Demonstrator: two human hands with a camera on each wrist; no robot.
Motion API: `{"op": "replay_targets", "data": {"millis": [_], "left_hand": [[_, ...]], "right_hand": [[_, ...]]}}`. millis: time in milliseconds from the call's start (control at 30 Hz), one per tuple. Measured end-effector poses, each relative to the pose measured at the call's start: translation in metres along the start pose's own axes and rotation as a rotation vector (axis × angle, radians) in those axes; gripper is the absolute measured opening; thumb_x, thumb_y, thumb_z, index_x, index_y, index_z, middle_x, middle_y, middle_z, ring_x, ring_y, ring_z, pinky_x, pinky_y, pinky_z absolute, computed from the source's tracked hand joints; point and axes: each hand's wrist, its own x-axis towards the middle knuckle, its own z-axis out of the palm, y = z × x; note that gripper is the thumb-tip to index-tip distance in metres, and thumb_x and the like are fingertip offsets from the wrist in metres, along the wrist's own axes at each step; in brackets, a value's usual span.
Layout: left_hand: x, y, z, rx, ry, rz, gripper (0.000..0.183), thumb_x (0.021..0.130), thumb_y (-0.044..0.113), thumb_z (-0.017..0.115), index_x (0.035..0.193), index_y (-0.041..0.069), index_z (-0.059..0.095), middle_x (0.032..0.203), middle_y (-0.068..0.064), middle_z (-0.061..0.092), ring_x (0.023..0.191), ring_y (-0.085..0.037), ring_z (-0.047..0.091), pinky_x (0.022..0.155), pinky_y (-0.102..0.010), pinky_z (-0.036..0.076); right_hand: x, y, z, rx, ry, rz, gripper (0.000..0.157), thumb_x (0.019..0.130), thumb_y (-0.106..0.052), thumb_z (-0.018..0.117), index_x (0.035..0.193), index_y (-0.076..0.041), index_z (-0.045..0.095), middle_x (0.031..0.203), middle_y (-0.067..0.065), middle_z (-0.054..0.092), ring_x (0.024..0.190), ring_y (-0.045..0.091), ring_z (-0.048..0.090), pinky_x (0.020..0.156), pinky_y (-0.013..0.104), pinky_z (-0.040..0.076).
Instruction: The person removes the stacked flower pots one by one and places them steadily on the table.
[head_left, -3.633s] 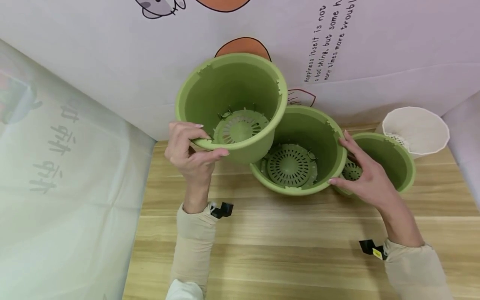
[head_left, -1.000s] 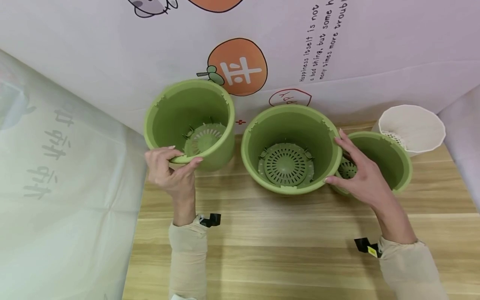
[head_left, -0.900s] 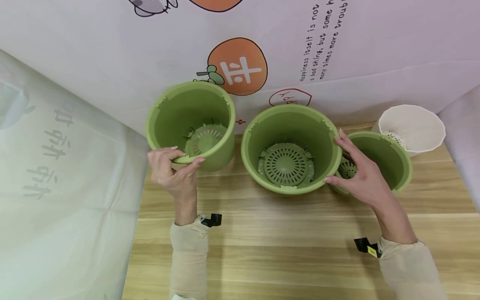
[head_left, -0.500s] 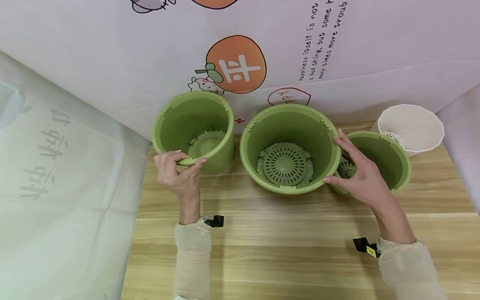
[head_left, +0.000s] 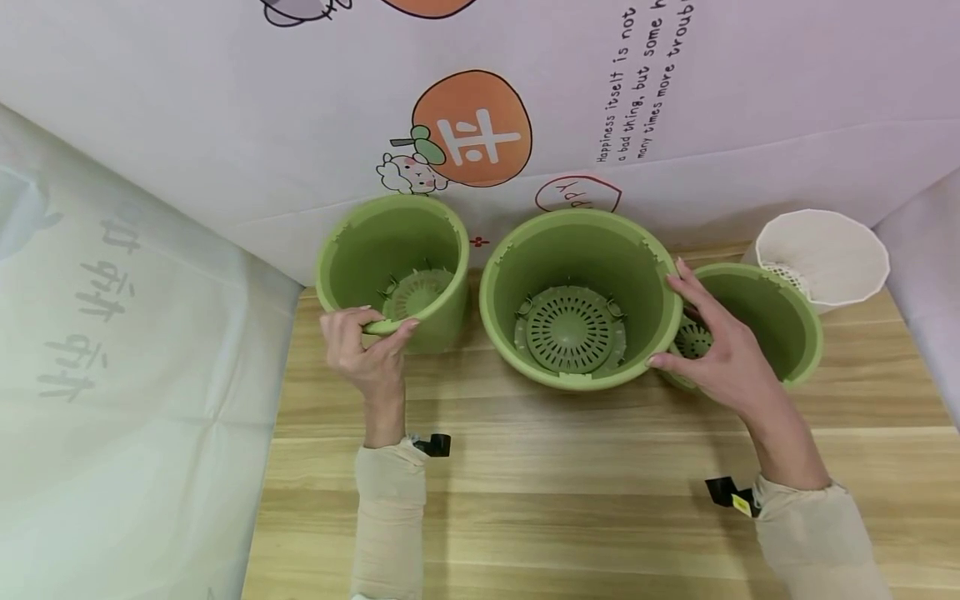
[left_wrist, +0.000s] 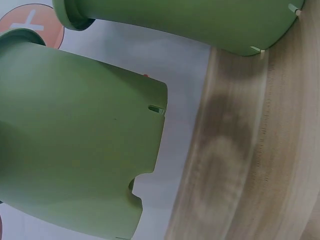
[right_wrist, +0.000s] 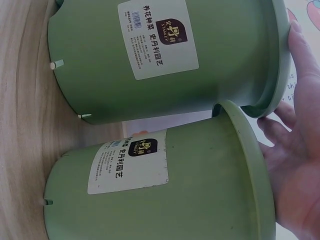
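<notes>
My left hand (head_left: 365, 354) grips the near rim of a green plastic flower pot (head_left: 438, 321), thumb outside and fingers over the edge. In the left wrist view that pot (left_wrist: 75, 135) is tilted, its notched base held above the wooden table. My right hand (head_left: 723, 354) holds the right rim of a larger green pot (head_left: 577, 237) in the middle, which stands on the table with its slotted bottom showing. Seen from the right wrist, the fingers (right_wrist: 277, 127) curl beneath the rim of this labelled pot (right_wrist: 210, 65).
Another green pot (head_left: 795, 317) stands right of the middle one, partly behind my right hand. A white pot (head_left: 832, 250) with a mesh base leans at the back right. Printed cloth walls (head_left: 300, 125) border the wooden tabletop (head_left: 562, 492) at the back and sides.
The left pot has moved left from over the middle pot's edge, then down and slightly back right towards the table, with my left hand on its rim. My right hand keeps its hold.
</notes>
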Motion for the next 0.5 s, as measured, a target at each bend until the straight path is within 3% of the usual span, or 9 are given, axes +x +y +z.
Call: {"op": "replay_targets", "data": {"millis": [233,500], "left_hand": [[-0.015,-0.015,-0.002,0.008,-0.029,0.000,0.073,0.069,0.072,0.070,0.062,0.001,0.056,0.060,-0.011,0.056,0.061,-0.029,0.046,0.072,-0.027,0.034],[-0.026,-0.021,-0.002,0.017,-0.035,-0.018,0.070,0.067,0.070,0.073,0.063,0.002,0.057,0.061,-0.011,0.057,0.063,-0.029,0.047,0.073,-0.025,0.034]], "right_hand": [[-0.001,0.001,0.000,0.002,0.001,-0.008,0.107,0.067,-0.002,0.090,0.155,-0.026,0.035,0.164,-0.012,0.017,0.148,0.011,0.018,0.120,0.046,0.017],[0.000,0.003,0.000,-0.001,0.000,-0.005,0.107,0.067,-0.002,0.090,0.155,-0.026,0.035,0.164,-0.013,0.017,0.148,0.011,0.019,0.119,0.049,0.018]]}}
